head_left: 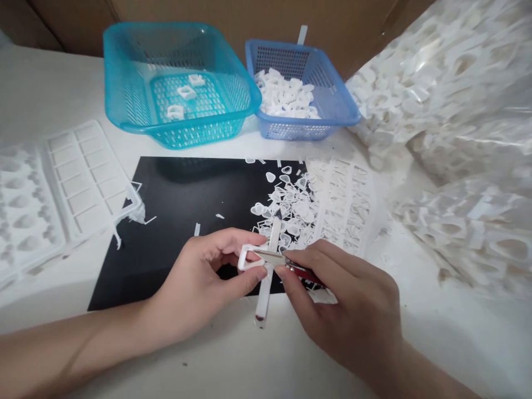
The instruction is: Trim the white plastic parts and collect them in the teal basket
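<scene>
Between the thumb and fingers of my left hand point(208, 277) is a small white plastic frame-shaped piece point(245, 259), held above the front of a black mat point(183, 194). My right hand point(344, 299) grips a knife point(305, 271) with a red handle. Its short blade reaches left and lies at the opening of the white piece; whether it touches the inner edge I cannot tell. Beneath both hands a white stick point(262, 302) with dark marks at its ends runs away from me. White plastic scraps point(293, 208) lie heaped just beyond it.
A teal basket point(183, 130) at the back holds 3 white pieces. The blue basket point(307, 124) beside it holds a pile of them. Clear bags of white parts point(461, 111) bulge at the right. White moulded trays point(83, 172) lie at the left, with a white lattice sheet point(347, 205) right of the scraps.
</scene>
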Action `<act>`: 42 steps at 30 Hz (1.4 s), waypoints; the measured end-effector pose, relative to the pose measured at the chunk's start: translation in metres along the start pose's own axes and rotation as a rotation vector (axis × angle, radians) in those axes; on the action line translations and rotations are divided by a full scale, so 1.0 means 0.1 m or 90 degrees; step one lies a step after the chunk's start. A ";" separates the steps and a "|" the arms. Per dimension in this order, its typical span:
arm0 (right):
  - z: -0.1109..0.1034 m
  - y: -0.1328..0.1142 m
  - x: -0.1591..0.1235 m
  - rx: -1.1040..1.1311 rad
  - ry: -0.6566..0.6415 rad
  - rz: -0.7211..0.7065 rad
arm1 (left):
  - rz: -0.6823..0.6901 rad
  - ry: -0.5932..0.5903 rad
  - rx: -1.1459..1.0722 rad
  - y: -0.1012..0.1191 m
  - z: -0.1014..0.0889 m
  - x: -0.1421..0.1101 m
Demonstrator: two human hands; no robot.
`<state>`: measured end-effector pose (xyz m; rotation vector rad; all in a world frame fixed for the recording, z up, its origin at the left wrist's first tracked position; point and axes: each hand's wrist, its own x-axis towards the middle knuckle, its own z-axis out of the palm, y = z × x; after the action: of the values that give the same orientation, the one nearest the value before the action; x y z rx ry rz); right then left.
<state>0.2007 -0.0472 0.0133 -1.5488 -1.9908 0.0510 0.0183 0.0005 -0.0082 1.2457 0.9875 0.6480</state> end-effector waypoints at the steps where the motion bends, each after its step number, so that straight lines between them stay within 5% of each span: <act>1: 0.01 0.00 0.00 0.003 0.000 -0.002 | 0.002 -0.001 0.002 0.00 0.00 0.00; 42: 0.01 -0.04 -0.02 -0.054 0.017 -0.036 | 0.067 0.007 0.041 -0.03 0.00 -0.02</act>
<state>0.1973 -0.0499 0.0128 -1.5358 -2.0389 -0.0765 0.0170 -0.0019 -0.0108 1.3588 0.9633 0.7102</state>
